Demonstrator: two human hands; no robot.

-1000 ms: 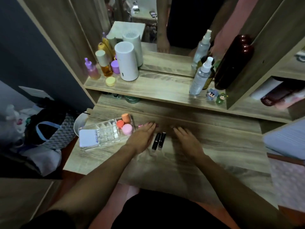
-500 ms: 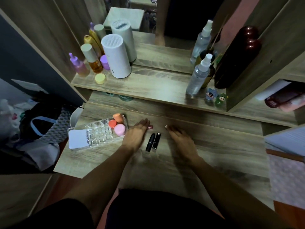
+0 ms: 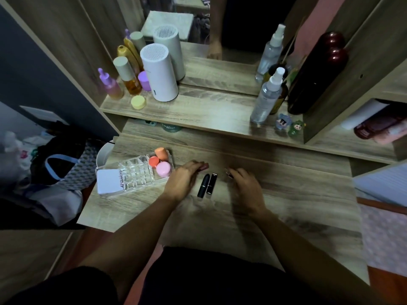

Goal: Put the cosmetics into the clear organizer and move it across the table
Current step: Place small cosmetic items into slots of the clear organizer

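Note:
The clear organizer (image 3: 134, 175) stands at the table's left, holding three makeup sponges (image 3: 162, 164) and a white pad (image 3: 109, 181). Two black lipsticks (image 3: 207, 184) lie side by side on the table between my hands. My left hand (image 3: 182, 180) is just right of the organizer, its fingers curled onto a small dark red tube (image 3: 204, 166) at the fingertips. My right hand (image 3: 244, 183) rests palm down to the right of the lipsticks with bent fingers. Something small and dark shows at its fingertips, too unclear to name.
A raised shelf behind the table carries a white cylinder (image 3: 159, 73), several bottles (image 3: 126, 75), a yellow jar (image 3: 138, 102), a spray bottle (image 3: 265, 97) and two small figurines (image 3: 289, 125). A mirror stands behind them. Bags (image 3: 59, 164) lie off the table's left edge.
Both hands lay flat on the table before; their fingers have now curled in, the left ones closing at the dark red tube. The lipsticks and organizer have not moved.

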